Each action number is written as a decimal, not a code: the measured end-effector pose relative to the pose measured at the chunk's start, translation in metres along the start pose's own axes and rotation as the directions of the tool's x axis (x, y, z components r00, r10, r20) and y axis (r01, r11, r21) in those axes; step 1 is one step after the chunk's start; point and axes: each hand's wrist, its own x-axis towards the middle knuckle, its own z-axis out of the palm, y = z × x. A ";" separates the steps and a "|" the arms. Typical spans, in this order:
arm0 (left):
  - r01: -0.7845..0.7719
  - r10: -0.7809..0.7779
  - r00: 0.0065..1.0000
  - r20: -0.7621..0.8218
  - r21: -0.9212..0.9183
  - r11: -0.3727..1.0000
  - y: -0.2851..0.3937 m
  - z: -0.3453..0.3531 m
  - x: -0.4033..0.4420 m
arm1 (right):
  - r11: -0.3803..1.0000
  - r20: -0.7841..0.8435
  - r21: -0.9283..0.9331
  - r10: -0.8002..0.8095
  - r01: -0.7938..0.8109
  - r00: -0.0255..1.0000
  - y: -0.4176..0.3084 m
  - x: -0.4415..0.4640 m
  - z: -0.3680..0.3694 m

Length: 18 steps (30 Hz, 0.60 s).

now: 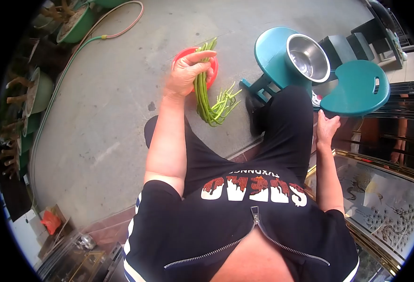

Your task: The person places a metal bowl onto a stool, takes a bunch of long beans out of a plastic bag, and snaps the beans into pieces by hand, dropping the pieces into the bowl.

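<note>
Left hand (188, 74) extended forward, fingers (201, 56) round beans (201, 97); right hand (327, 128) beside teal seat (353, 91).

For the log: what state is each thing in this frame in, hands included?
Left hand: closed around the beans
Green beans: whole-looking, long, bunched, ends hanging down
Red bowl: below the left hand, contents hidden
Right hand: at the slotted teal seat's edge, grip unclear
Slotted teal seat: bare on top
Steel bowl: on the other teal stool, looks empty
Hose: lying in a curve
Shirt zip: open at the neck
</note>
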 end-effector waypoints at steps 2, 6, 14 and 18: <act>0.013 -0.013 1.000 0.004 0.004 1.000 -0.002 0.004 0.003 | 0.982 0.069 0.182 0.034 -0.046 0.997 -0.005 -0.007 0.000; 0.004 -0.004 1.000 0.020 0.028 1.000 -0.001 0.013 0.008 | 0.996 0.123 0.077 0.044 -0.054 0.991 -0.038 -0.035 -0.014; -0.036 0.037 0.993 0.116 -0.009 0.999 0.017 0.018 0.007 | 0.807 0.676 0.264 -0.545 0.528 0.495 -0.156 -0.055 0.059; -0.064 0.067 0.995 0.074 -0.047 0.997 0.021 0.024 0.003 | 0.561 0.828 0.011 -0.469 0.828 0.307 -0.179 -0.063 0.145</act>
